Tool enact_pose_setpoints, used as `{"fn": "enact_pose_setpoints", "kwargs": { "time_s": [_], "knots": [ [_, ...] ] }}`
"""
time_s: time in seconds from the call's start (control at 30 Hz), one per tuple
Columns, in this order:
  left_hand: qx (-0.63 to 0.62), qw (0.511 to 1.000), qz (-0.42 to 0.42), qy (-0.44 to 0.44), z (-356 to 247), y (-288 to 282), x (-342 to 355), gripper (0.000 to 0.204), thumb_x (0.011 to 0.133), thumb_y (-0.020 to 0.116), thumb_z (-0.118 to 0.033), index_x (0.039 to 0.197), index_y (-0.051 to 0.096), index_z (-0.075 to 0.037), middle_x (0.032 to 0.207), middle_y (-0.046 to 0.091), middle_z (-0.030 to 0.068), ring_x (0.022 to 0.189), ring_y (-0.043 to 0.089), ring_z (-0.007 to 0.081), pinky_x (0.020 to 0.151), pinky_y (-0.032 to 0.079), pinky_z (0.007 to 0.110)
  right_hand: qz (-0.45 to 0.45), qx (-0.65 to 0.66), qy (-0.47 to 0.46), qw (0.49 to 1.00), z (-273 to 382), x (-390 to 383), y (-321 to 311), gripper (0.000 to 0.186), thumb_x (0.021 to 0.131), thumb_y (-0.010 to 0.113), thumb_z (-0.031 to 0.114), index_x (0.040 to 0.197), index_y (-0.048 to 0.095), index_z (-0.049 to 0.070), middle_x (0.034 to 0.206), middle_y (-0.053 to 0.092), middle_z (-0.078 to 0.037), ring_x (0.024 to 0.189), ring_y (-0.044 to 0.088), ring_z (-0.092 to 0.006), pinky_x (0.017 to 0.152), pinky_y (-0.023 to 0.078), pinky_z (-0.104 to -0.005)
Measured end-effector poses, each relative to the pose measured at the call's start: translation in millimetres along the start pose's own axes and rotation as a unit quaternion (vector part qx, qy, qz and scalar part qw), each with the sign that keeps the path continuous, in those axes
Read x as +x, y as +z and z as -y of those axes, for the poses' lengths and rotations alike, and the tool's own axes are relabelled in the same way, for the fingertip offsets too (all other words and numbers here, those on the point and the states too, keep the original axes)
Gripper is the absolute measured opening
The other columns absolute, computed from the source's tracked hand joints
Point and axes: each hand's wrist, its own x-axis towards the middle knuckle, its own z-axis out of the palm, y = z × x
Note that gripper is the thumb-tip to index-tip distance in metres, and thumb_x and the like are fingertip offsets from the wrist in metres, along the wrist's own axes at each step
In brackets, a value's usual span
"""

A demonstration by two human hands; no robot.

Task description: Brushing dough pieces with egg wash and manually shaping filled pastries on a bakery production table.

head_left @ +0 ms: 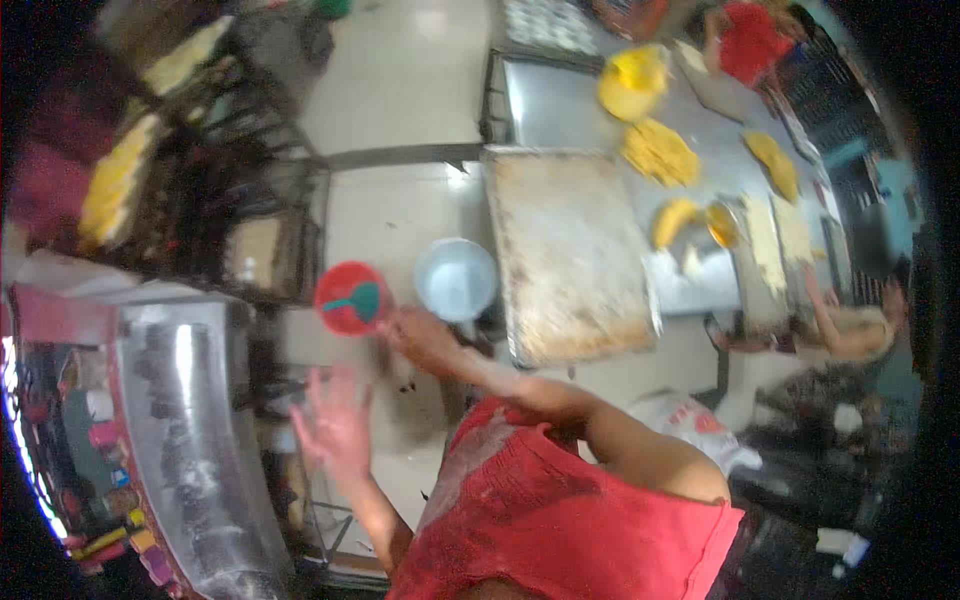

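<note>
My right hand (pixel 420 338) reaches across my body, its fingers closed at the near right rim of a red plastic tub (pixel 328 318). A green plastic scoop (pixel 363 300) lies inside that tub. Just right of it stands a pale bluish-white bucket (pixel 455 278), close beyond my right hand but not in its grip. My left hand (pixel 338 425) hovers below the red tub with fingers spread, holding nothing. The picture is blurred, so the exact grip of my right fingers is hard to make out.
A large worn baking tray (pixel 575 255) lies at the metal table's left edge. Yellow dough (pixel 660 153) and a yellow bucket (pixel 633 84) sit beyond it. Co-workers (pixel 855 332) (pixel 750 42) are at the right and far right. A shiny metal counter (pixel 195 430) runs along my left; dark racks (pixel 270 190) stand ahead.
</note>
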Motion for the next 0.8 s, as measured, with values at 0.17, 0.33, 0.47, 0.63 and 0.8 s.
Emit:
{"fn": "enact_pose_setpoints", "kwargs": {
  "time_s": [0.17,0.33,0.47,0.63,0.8],
  "knots": [
    [0.007,0.993,-0.112,0.045,27,-61,-41,0.070,0.098,0.046,-0.054,0.154,0.033,-0.015,0.156,0.037,0.0140,0.145,0.030,0.0271,0.119,0.018,0.052,-0.034,0.159,0.151,0.975,-47,-143,-112,0.035,0.099,0.054,0.032,0.113,0.067,0.002,0.105,0.068,-0.023,0.101,0.064,-0.0404,0.087,0.050,-0.0467],
    [0.110,0.983,-0.123,-0.084,102,-61,-46,0.072,0.096,0.053,-0.053,0.153,0.034,-0.013,0.153,0.040,0.0135,0.139,0.037,0.0308,0.116,0.024,0.055,-0.093,0.129,0.190,0.969,-92,-241,-129,0.034,0.097,0.057,0.032,0.115,0.067,0.004,0.105,0.069,-0.021,0.102,0.064,-0.0387,0.088,0.051,-0.0456],
    [0.182,0.982,0.024,-0.035,176,-16,-22,0.075,0.092,0.062,-0.051,0.149,0.036,-0.008,0.149,0.043,0.0153,0.129,0.048,0.0352,0.107,0.039,0.054,-0.134,0.126,0.188,0.965,-127,-279,-141,0.034,0.096,0.058,0.033,0.114,0.068,0.006,0.107,0.069,-0.020,0.103,0.065,-0.0384,0.087,0.052,-0.0449],
    [0.217,0.970,0.059,-0.095,274,96,17,0.067,0.095,0.059,-0.048,0.143,0.042,-0.004,0.136,0.054,0.0146,0.117,0.057,0.0321,0.100,0.047,0.044,-0.316,0.118,0.291,0.895,-231,-328,-206,0.033,0.094,0.058,0.036,0.107,0.072,0.009,0.103,0.071,-0.018,0.100,0.066,-0.0381,0.086,0.051,-0.0442],
    [0.328,0.937,0.037,-0.112,384,148,57,0.054,0.101,0.050,-0.045,0.138,0.049,-0.005,0.119,0.062,0.0124,0.105,0.062,0.0225,0.096,0.049,0.039,-0.433,-0.065,0.482,0.759,-389,-351,-260,0.042,0.092,0.061,0.043,0.114,0.069,0.008,0.115,0.065,-0.018,0.111,0.059,-0.0367,0.095,0.045,-0.0495]
  ]
}}
